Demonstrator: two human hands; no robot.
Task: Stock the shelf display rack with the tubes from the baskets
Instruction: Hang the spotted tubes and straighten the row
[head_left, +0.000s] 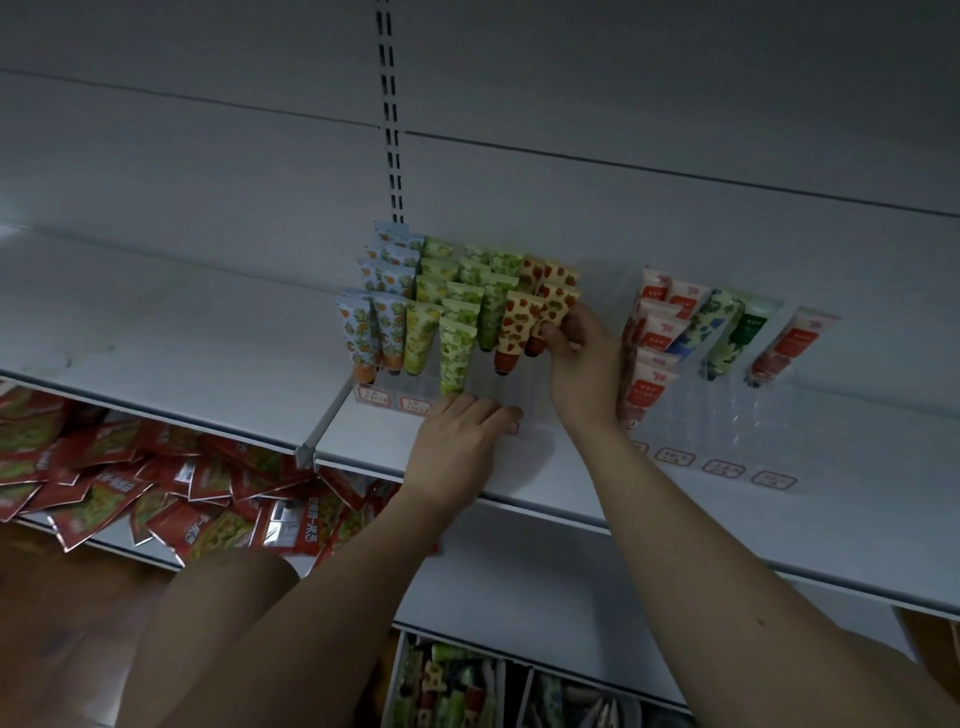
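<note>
Two hands, one strawberry tube

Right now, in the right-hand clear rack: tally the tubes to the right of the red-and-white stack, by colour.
Blue floral tube: 1
Green leafy tube: 1
Dark green tube: 1
Red tube: 1
Total: 4

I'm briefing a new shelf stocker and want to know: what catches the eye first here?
The bright fruit-patterned tubes standing in rows in the clear display rack on the white shelf. The right hand pinches a strawberry tube at the rack's right side; the left hand rests against its front. Below left lies a heap of red packets.
</note>
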